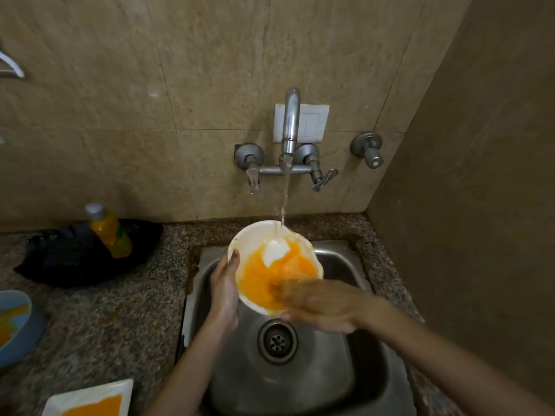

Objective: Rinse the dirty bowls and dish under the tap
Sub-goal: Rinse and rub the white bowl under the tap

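A white bowl (255, 244) smeared with orange sauce is tilted over the steel sink (300, 379). Water runs from the wall tap (290, 121) into the bowl's upper part. My left hand (223, 289) grips the bowl's left rim, thumb on the inside. My right hand (318, 304), blurred by motion, has its fingers inside the bowl on the orange residue, thumb under the lower rim. A blue bowl (13, 322) with orange residue sits at the left edge of the counter. A white square dish (90, 397) with orange sauce lies at the bottom left.
An orange bottle (109, 231) leans in a black pan or tray (75, 259) on the granite counter (120, 319), left of the sink. The sink drain (277, 341) lies below the bowl. A side wall rises close on the right.
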